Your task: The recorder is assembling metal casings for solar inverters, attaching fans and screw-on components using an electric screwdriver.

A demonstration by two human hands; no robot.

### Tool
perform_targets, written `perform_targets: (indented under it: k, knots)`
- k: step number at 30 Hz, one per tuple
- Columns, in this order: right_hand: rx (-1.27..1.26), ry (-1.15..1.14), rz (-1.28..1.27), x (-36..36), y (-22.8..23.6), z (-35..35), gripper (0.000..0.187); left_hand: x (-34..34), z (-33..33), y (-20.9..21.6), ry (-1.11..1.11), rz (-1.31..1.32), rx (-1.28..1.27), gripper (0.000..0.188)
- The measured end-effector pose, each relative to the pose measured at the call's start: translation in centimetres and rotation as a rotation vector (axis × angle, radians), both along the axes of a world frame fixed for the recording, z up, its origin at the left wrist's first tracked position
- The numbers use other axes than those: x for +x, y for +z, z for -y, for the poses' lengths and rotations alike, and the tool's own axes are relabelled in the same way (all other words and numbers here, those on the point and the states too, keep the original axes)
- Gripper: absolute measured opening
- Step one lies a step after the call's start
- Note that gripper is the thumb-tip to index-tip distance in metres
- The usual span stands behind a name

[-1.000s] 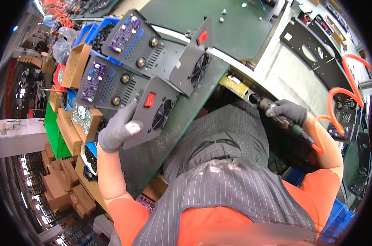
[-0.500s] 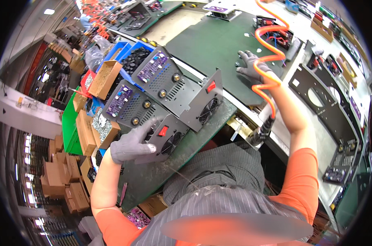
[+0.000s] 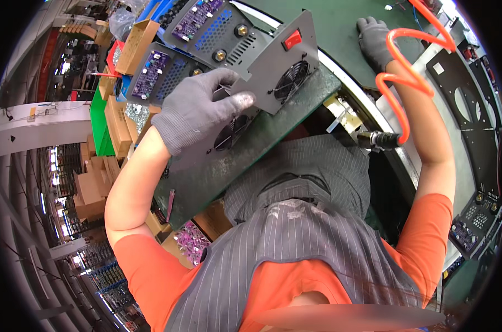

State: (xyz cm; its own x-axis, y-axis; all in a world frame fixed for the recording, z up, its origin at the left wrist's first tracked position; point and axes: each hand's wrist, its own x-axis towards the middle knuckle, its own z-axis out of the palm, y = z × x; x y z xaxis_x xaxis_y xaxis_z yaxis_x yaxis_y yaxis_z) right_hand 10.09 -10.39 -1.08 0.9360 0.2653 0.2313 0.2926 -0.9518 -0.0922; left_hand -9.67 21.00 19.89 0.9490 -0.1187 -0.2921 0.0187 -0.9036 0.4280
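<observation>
My left hand [image 3: 201, 110], in a grey glove, has its thumb and fingers closed around the near-left edge of a dark grey metal panel [image 3: 267, 74]. This panel carries a red rocker switch [image 3: 292, 39] and a black fan [image 3: 291, 80]. It joins a perforated chassis with a purple circuit board [image 3: 198, 19] and brass terminals. A second chassis with a purple circuit board [image 3: 151, 73] lies below it, its front with another fan [image 3: 229, 133] partly hidden by my left hand. My right hand [image 3: 375, 44], also gloved, rests on a green mat [image 3: 323, 27], holding nothing I can see.
An orange coiled hose [image 3: 397, 66] with a black fitting [image 3: 379, 140] hangs across my right forearm. Cardboard boxes [image 3: 137, 47] and a green bin [image 3: 100, 124] stand left. Dark cut-out panels [image 3: 461, 94] lie right. Purple parts [image 3: 191, 243] sit below the bench edge [image 3: 234, 174].
My left hand has moved from the lower chassis's front to the edge of the upper chassis's panel. The view has shifted, and my right hand stays over the green mat with its fingers less spread.
</observation>
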Motion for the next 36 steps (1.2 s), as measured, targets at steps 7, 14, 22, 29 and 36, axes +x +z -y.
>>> perform_targets:
  k: [7, 14, 22, 29, 36]
  knots:
    - [0.854, 0.384, -0.590, -7.9, 2.6, 2.2, 0.022, -0.6, -0.4, -1.2, -0.036, 0.081, -0.059, 0.046]
    - [-0.392, 0.738, -0.344, -13.9, 5.3, -4.6, 0.013, -1.0, -0.7, -1.3, -0.010, 0.080, -0.084, 0.045]
    - [-0.670, 0.969, -0.359, -13.7, 2.7, -6.3, 0.010, -0.8, -0.7, -1.3, -0.031, 0.058, -0.111, 0.044]
    - [-0.663, 0.730, -0.223, -14.8, 1.7, -7.8, 0.013, -0.5, -0.3, 0.6, -0.091, 0.001, -0.145, 0.044]
    - [-0.576, 0.580, -0.409, -14.5, 3.9, -8.1, 0.018, 0.3, 0.2, 1.4, -0.119, -0.028, 0.058, 0.044]
